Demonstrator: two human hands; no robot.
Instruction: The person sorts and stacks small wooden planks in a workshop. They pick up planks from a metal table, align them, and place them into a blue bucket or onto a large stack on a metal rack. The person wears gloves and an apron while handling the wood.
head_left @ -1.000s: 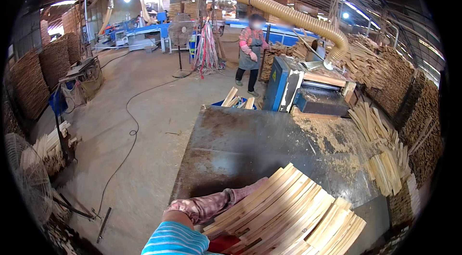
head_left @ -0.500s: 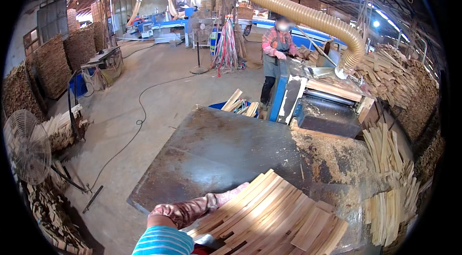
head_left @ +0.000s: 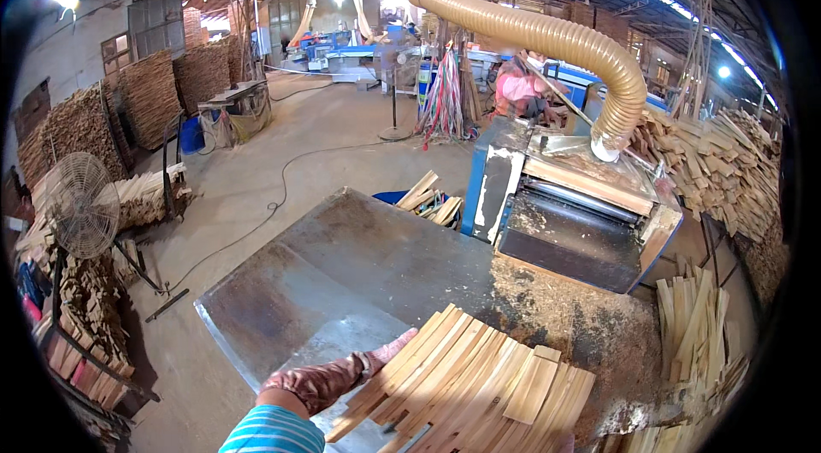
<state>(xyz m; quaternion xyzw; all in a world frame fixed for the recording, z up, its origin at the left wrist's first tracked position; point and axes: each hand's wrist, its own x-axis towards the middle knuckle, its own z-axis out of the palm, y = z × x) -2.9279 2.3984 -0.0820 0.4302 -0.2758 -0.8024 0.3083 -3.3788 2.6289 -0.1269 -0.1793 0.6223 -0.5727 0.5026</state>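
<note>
A row of pale wooden strips (head_left: 479, 367) lies side by side on the dark metal table (head_left: 291, 256), their far ends uneven. One short, wider piece (head_left: 532, 389) rests on top of them toward the right. My left hand (head_left: 376, 361), in a brown sleeve cover and a pinkish glove, lies along the row's left edge. Its fingers are stretched forward against the outermost strip. My right hand does not show; the near end of the row runs out of the picture's lower edge.
Past the table stands a blue planing machine (head_left: 569, 230) with a ribbed tan hose (head_left: 547, 29). Sawdust (head_left: 564, 307) covers the table's right part. A co-worker (head_left: 520, 94) bends behind the machine. More strips (head_left: 693, 325) lie at right; a fan (head_left: 83, 203) stands at left.
My view has shifted, and the table and machine appear lower and nearer. The strips sit closer together in a straighter row. The co-worker, upright before, now bends down behind the machine.
</note>
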